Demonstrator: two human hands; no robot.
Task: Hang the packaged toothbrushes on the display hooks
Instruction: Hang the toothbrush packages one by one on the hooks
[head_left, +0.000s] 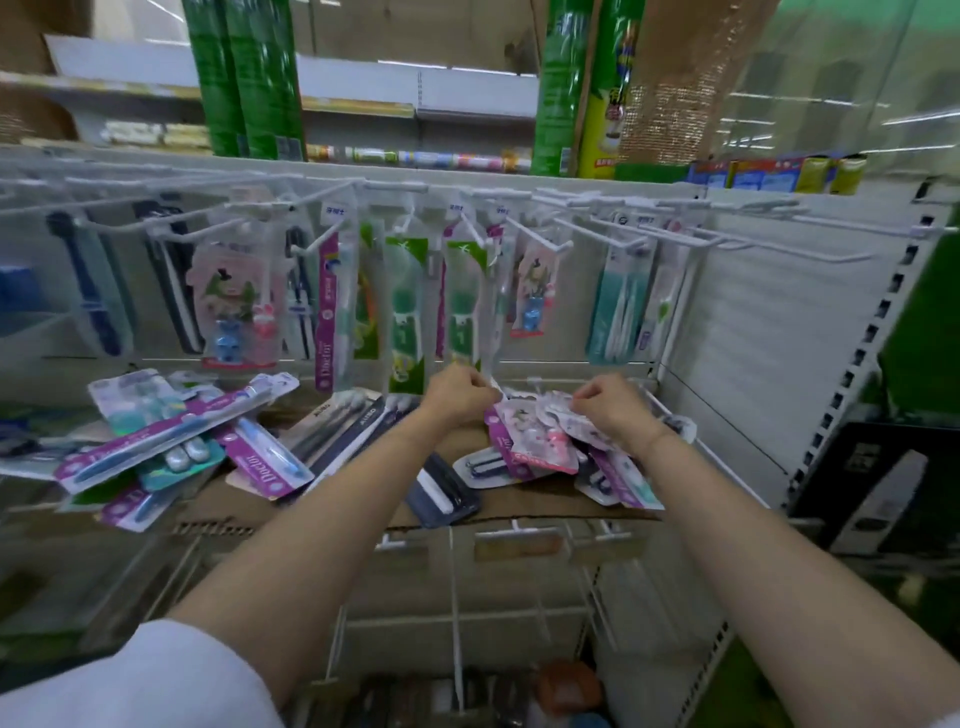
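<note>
Both hands reach into a pile of packaged toothbrushes (540, 447) lying on a cardboard sheet (343, 499). My left hand (460, 392) pinches the top edge of a pink children's pack. My right hand (613, 408) grips another pink-and-white pack (558, 410) beside it. Above, a row of white display hooks (587, 228) carries hanging packs: green ones (465, 301), a purple one (330, 312), pink cartoon ones (236, 301). A second heap of purple and teal packs (171, 441) lies at the left. Hooks at the far right (810, 239) are bare.
A white perforated back panel (779, 322) closes the right side. Wire racks with price-tag holders (519, 540) sit below the cardboard. Green tall packages (249, 78) stand on the shelf above. A black box (872, 483) stands at the right.
</note>
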